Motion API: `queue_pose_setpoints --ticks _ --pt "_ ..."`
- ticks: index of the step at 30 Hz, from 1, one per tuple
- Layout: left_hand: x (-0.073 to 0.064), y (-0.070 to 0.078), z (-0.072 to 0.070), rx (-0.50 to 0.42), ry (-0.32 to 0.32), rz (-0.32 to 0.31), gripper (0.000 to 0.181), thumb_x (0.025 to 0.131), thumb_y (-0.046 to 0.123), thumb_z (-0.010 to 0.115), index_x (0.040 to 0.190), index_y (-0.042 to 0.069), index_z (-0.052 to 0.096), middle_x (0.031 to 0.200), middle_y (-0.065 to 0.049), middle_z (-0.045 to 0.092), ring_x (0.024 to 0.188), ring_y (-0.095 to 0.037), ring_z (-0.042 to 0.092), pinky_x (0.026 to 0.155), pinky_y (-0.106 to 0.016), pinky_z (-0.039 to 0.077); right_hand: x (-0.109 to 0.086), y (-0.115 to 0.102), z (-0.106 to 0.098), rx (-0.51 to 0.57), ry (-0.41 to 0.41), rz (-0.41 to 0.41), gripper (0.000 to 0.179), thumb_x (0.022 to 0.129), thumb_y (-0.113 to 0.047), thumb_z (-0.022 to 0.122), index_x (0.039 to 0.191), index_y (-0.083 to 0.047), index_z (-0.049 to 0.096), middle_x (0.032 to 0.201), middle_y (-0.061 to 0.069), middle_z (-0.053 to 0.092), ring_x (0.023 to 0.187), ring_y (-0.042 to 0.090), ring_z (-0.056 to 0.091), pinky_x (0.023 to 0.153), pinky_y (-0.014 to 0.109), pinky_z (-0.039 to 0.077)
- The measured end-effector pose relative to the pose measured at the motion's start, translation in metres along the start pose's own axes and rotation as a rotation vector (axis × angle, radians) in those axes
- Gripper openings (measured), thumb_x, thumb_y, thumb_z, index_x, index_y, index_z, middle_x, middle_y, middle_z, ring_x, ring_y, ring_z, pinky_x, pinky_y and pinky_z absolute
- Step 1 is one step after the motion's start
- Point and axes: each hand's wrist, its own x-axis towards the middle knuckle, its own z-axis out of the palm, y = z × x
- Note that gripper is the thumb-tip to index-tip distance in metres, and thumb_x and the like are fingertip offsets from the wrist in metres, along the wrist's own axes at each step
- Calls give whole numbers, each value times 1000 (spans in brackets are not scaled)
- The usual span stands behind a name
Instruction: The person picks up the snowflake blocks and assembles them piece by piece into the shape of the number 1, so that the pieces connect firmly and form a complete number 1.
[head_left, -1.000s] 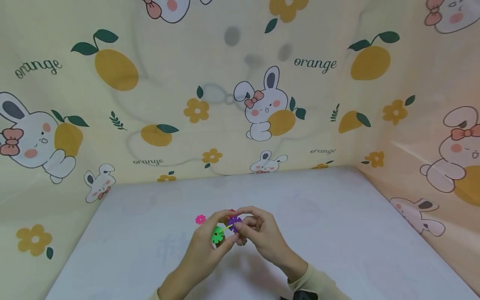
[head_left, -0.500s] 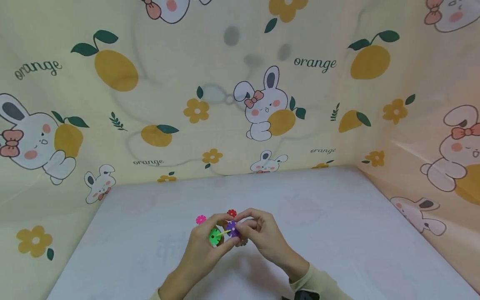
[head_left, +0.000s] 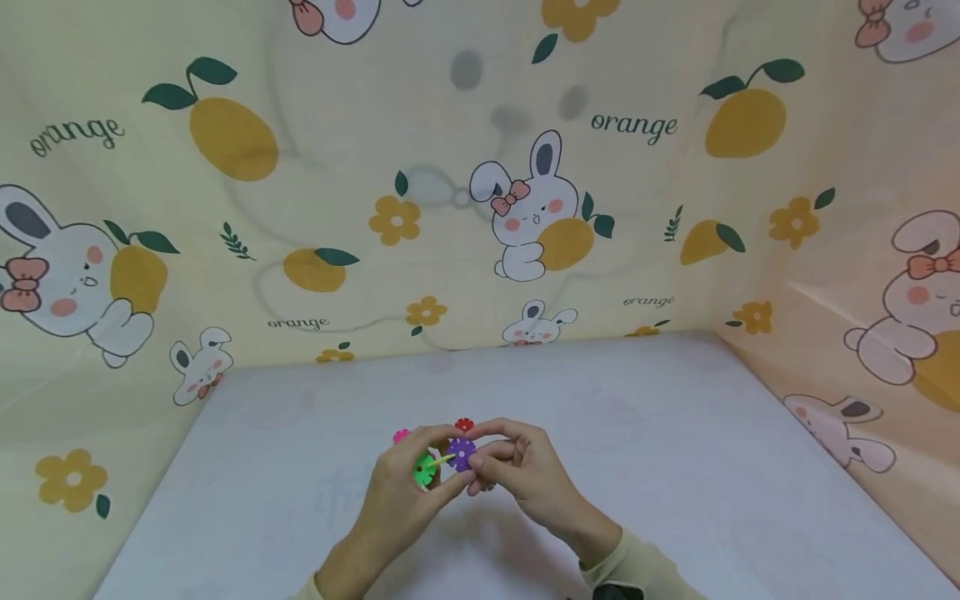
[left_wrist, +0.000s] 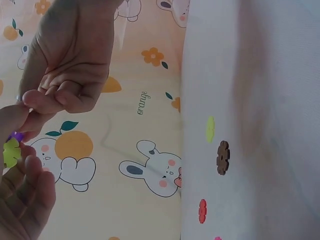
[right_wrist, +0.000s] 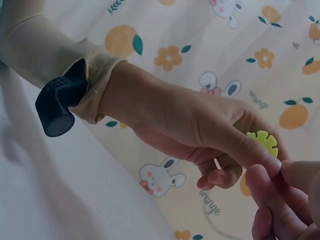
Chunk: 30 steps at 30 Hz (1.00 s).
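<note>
Three notched plastic building discs are joined in a chain between my hands in the head view. A purple disc (head_left: 461, 454) is at the right, a yellow one (head_left: 441, 461) stands edge-on in the middle, and a green disc (head_left: 424, 471) is at the left, partly inside my left hand. My left hand (head_left: 397, 483) holds the chain with thumb and index finger around it. The thumb and index finger of my right hand (head_left: 536, 475) pinch the purple disc's right edge. In the right wrist view, fingers partly cover the yellow disc (right_wrist: 264, 143).
Loose notched discs lie on the white table (head_left: 675, 467) beyond my hands: a pink one (head_left: 401, 436) and a red one (head_left: 464, 424). The left wrist view also has a brown disc (left_wrist: 223, 157) and a yellow disc (left_wrist: 210, 129) there. Printed cloth walls (head_left: 450, 275) border the table.
The joined discs have shifted slightly left and turned between the fingers. The red disc on the table has come into fuller view, while my left hand now covers part of the pink one.
</note>
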Motion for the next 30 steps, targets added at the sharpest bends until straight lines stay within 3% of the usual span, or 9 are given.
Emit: queue_pose_setpoints --ticks 6,12,16,22,26,30 --pt "1 -2 -5 -62 -40 -36 39 81 15 86 116 16 68 91 2 74 64 -2 55 52 -20 50 4 -3 -11 -115 3 -27 31 105 -14 54 122 11 58 93 12 76 71 9 71 71 28 59" --pt "6 -3 -17 -59 -44 -184 38 80 16 87 114 18 69 100 4 74 81 -6 65 69 -21 58 13 1 -42 -296 107 49 34 108 -25 49 122 3 62 110 29 70 75 12 73 82 30 59" --pt "8 -4 -23 -81 -36 -256 35 81 19 86 113 19 71 105 3 74 86 -7 65 74 -21 58 17 9 -57 -360 97 58 32 107 -23 51 121 4 63 111 28 69 79 17 73 83 33 60" --pt "10 -2 -26 -143 -49 -303 36 82 16 85 115 19 71 111 -1 74 93 -12 68 75 -22 58 21 26 -77 -445 25 114 33 107 -21 52 124 4 63 116 29 67 93 36 72 88 39 58" --pt "10 -2 -26 -152 -62 -336 37 81 14 85 115 21 73 115 -2 74 99 -15 68 77 -21 58 20 39 -94 -576 -31 171 32 103 -19 58 126 3 65 126 25 66 102 30 68 91 35 54" --pt "10 -2 -26 -138 -70 -348 38 81 14 86 115 23 74 118 0 74 103 -17 67 82 -20 56 19 50 -105 -726 -19 219 29 96 -15 69 122 -3 70 123 17 67 98 22 59 81 32 49"
